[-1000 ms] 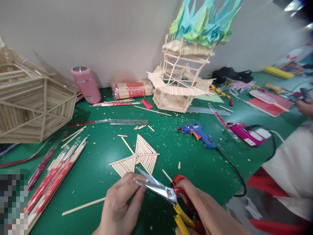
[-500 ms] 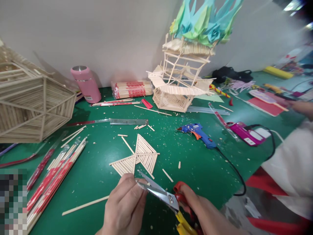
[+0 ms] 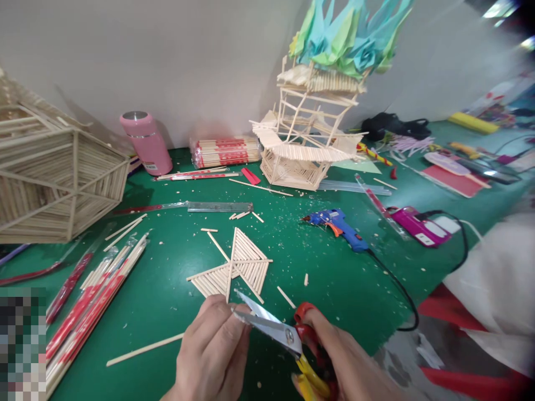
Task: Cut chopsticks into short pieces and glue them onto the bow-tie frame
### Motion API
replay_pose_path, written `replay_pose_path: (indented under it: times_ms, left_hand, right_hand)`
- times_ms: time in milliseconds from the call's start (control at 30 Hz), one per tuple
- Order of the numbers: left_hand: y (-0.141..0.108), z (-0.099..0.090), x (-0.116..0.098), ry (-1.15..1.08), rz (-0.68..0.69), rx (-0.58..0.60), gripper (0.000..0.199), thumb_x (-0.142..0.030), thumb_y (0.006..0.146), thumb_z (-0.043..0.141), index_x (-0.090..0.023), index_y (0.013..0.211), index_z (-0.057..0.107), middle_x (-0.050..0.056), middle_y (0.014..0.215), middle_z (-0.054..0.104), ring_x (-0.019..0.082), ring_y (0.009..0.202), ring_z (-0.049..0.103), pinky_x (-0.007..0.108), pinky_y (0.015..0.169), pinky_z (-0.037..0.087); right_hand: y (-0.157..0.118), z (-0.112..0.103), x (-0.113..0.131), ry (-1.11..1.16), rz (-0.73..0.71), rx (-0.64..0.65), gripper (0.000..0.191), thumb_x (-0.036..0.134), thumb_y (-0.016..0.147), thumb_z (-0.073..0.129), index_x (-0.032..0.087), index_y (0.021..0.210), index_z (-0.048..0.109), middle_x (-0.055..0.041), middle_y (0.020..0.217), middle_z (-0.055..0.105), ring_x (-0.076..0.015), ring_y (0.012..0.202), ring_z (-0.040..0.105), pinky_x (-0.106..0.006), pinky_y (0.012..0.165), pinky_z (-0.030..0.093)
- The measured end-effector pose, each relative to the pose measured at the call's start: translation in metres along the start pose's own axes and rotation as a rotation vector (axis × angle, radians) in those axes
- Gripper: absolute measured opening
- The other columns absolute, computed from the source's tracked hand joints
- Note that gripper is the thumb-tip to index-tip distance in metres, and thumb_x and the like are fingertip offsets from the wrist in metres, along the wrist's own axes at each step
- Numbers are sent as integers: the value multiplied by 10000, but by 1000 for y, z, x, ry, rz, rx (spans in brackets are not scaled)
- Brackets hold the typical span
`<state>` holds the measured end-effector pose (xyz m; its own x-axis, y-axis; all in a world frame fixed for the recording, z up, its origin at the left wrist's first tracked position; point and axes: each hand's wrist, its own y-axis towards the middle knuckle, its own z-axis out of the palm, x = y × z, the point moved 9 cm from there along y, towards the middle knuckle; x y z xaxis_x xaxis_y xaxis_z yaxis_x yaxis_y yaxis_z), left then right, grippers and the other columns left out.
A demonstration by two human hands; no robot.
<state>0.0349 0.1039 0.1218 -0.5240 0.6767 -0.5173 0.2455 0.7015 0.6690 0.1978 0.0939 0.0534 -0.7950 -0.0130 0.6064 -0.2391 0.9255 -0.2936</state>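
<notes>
My left hand (image 3: 211,348) is closed around a thin wooden stick (image 3: 144,350), whose long end sticks out to the left, low over the green table. The fingertips hide most of its other end. In my right hand (image 3: 330,351) is a pair of scissors (image 3: 278,328) with red and yellow handles. Their blades are parted, the lower one lying against the left fingertips by the stick's end. Just beyond my hands lies a flat panel of glued sticks (image 3: 251,259), with two filled triangular sections joined at a centre.
A blue glue gun (image 3: 338,225) with a black cord rests to the right, near a purple device (image 3: 422,228). Packs of sticks (image 3: 96,301) lie at left. A stick tower (image 3: 301,150), a pink bottle (image 3: 147,145) and a large stick structure (image 3: 62,184) stand farther back.
The scissors and my right hand have shifted slightly left, with the blades still parted. My left hand has barely moved. Another person's arm at the far right has gone from view.
</notes>
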Motion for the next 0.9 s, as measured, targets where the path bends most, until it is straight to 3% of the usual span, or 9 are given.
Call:
replay_pose_path:
  times_ms: [133, 433, 567, 667, 900]
  left_hand:
    - [-3, 0, 2, 30, -13, 58, 237, 30, 757, 478, -115, 928, 557, 56, 788, 614, 144, 788, 578, 283, 722, 484]
    - [3, -3, 0, 61, -8, 32, 205, 21, 760, 470, -112, 896, 546, 63, 785, 613, 139, 778, 577, 250, 663, 488]
    - [6, -5, 1, 44, -28, 4, 198, 16, 761, 457, -131, 853, 552, 55, 749, 616, 130, 712, 581, 238, 604, 487]
    - [6, -4, 6, 31, -82, 8, 196, 10, 753, 468, -146, 824, 562, 37, 711, 613, 118, 650, 583, 226, 563, 484]
    - [4, -6, 10, 41, -106, -56, 198, 4, 736, 467, -154, 797, 569, 42, 677, 628, 139, 632, 606, 226, 537, 493]
  right_hand:
    - [11, 5, 8, 61, -22, 19, 285, 210, 638, 574, 191, 902, 469, -40, 786, 608, -168, 694, 582, -254, 595, 488]
    - [14, 8, 12, 175, 32, 24, 269, 178, 599, 603, 216, 753, 386, 40, 680, 493, -106, 596, 457, -204, 521, 411]
    - [12, 3, 12, 220, 52, 8, 283, 149, 579, 593, 216, 797, 425, 24, 732, 502, -115, 628, 484, -197, 522, 426]
    - [11, -2, 19, 258, -24, 11, 276, 154, 591, 568, 212, 838, 463, -14, 823, 534, -134, 685, 533, -200, 542, 454]
    - [9, -3, 15, -11, -72, -21, 387, 154, 603, 553, 160, 987, 503, -72, 878, 599, -219, 835, 587, -339, 721, 499]
